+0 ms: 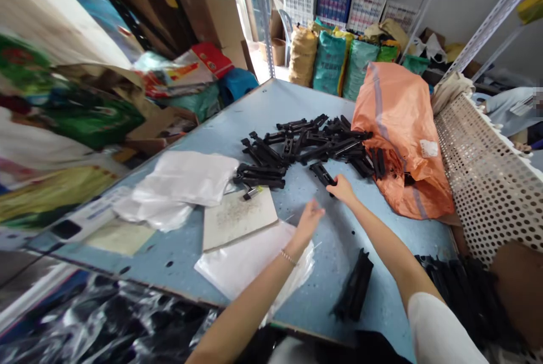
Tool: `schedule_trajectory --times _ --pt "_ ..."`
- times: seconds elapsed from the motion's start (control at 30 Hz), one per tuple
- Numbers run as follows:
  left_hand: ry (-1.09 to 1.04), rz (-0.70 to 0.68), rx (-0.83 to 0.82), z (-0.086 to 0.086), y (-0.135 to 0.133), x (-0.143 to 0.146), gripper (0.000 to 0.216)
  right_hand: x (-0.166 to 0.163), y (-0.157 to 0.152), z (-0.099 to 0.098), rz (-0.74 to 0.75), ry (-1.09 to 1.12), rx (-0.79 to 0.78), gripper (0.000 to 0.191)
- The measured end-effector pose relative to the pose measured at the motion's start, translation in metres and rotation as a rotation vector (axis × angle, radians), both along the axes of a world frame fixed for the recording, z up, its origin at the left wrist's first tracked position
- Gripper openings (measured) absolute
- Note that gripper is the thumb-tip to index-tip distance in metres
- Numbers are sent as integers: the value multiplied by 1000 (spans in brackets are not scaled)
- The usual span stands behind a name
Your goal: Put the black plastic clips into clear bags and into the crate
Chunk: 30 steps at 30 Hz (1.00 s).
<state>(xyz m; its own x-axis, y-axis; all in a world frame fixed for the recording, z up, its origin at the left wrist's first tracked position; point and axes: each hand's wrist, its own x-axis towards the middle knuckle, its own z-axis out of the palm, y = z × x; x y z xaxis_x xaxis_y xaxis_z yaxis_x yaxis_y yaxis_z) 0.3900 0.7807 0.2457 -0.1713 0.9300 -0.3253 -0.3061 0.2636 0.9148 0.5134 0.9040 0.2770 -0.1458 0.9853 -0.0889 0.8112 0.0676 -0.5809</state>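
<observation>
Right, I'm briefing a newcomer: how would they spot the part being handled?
On the blue table, find the heap of long black parts. Just nearside of it is the single black part, the only one touched by the right hand.

On the flat blue worktop (241,112), a heap of long black plastic parts (314,149) lies left of a large orange woven sack (401,103). Before it, a beige rectangular board (240,217) lies partly on a white plastic sheet (246,259), right of thin white plastic bags (186,177). Bulging teal woven sacks (331,61) stand behind the worktop.
</observation>
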Motion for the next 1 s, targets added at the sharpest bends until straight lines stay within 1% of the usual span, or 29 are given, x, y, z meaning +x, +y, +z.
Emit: schedule_trajectory --times 0.07,0.13,0.2,0.27,0.33,0.4,0.47,0.5,0.57,0.6,0.63,0.67,0.7,0.77,0.83,0.87,0.93,1.0 --pt "-86 31 -21 7 22 1 62 13 -39 -2 26 21 -37 24" --pt "-171 11 -2 16 25 5 64 26 -83 1 89 69 -51 27" --pt "-220 -58 37 26 10 8 62 41 -119 12 221 204 7 20" --pt "-224 -146 59 38 -16 10 58 57 -139 30 277 289 151 19" --pt "-204 -234 55 52 -43 12 54 70 -144 48 264 265 276 26" --pt "-179 -315 41 64 -64 16 51 75 -141 61 261 217 304 34" --pt "-119 -370 34 75 -79 21 49 74 -139 66 244 285 209 43" --pt "-72 -380 43 78 -83 23 48 72 -140 65 212 367 119 47" --pt "9 -368 73 82 -87 26 48 69 -146 61 141 560 -110 54" --pt "20 -350 85 83 -87 26 47 68 -151 59 126 624 -198 57" --pt "7 -325 89 82 -87 26 47 69 -158 58 138 643 -234 59" --pt "-27 -298 82 82 -87 24 48 70 -166 57 182 608 -209 60" --pt "-70 -272 66 81 -87 23 49 72 -175 57 256 523 -133 60" --pt "-158 -241 23 81 -87 21 51 76 -194 59 450 264 93 54" --pt "-236 -265 -37 82 -89 22 54 80 -211 61 650 14 277 44" --pt "-273 -287 -71 83 -90 24 56 81 -218 60 723 -71 343 41" --pt "-329 -315 -109 84 -93 29 58 82 -229 56 806 -151 437 40" --pt "-330 -289 -75 81 -94 32 60 82 -232 49 829 -155 463 42"
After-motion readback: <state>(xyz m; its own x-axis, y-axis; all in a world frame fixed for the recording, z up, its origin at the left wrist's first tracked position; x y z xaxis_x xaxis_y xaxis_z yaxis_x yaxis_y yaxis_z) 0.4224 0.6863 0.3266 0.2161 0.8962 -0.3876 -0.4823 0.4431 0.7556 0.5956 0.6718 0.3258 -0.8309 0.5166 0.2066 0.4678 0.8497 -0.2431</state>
